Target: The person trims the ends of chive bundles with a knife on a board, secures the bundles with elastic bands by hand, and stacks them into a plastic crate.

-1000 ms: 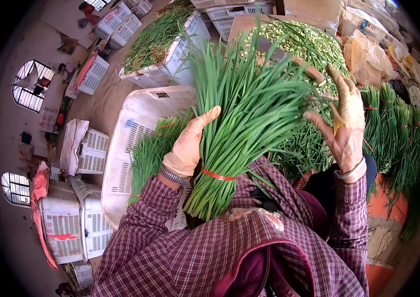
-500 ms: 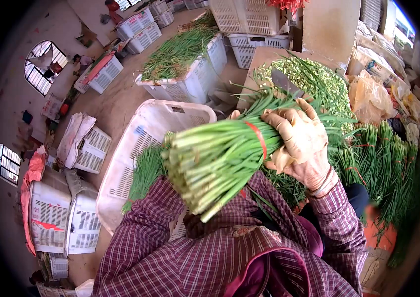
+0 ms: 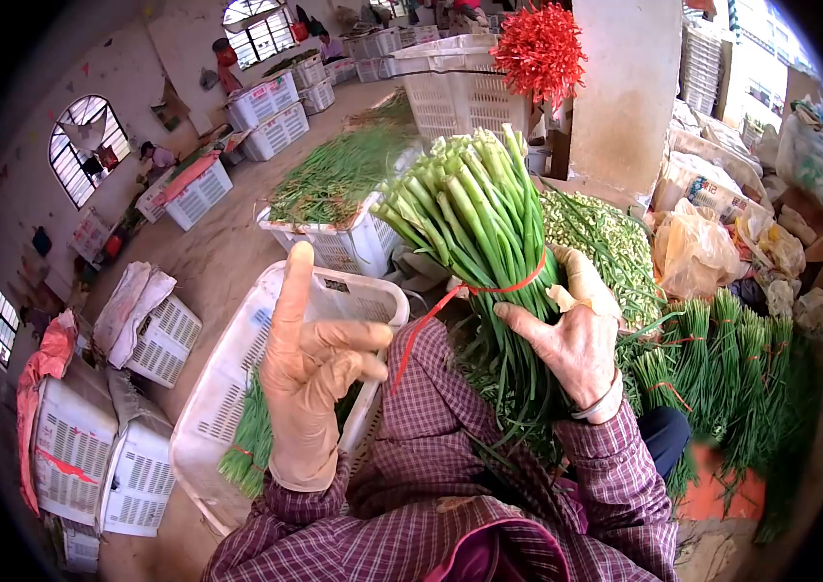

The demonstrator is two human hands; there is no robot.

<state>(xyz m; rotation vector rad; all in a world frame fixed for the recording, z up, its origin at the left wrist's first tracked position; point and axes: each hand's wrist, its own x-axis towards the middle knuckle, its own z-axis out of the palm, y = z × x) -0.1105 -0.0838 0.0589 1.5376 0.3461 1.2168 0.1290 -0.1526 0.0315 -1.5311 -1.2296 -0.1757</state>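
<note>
My right hand (image 3: 576, 344), with a torn glove over part of it, is wrapped round a thick bunch of garlic chives (image 3: 494, 228). The bunch tilts with its pale cut ends up, leaves hanging below. A red tie (image 3: 508, 288) circles it, and one loose end dangles toward my left hand. Gloved and raised beside the bunch, my left hand (image 3: 314, 364) points its index finger up, its other fingers bent and apart, nothing visible in them. Below it, a white crate (image 3: 237, 388) holds another tied bunch (image 3: 246, 456).
Tied green bunches (image 3: 712, 369) stand at my right, beside a heap of cut stems (image 3: 605, 242). A crate piled with greens (image 3: 343, 242) is ahead. Red ties (image 3: 539, 53) hang by the pillar (image 3: 625, 97). Covered crates (image 3: 77, 446) stand left; plastic bags (image 3: 697, 250) lie right.
The bunch has swung from lying leftward to cut ends up. My left hand, mostly hidden behind it before, is now apart from it at left. The tie's loose end now shows.
</note>
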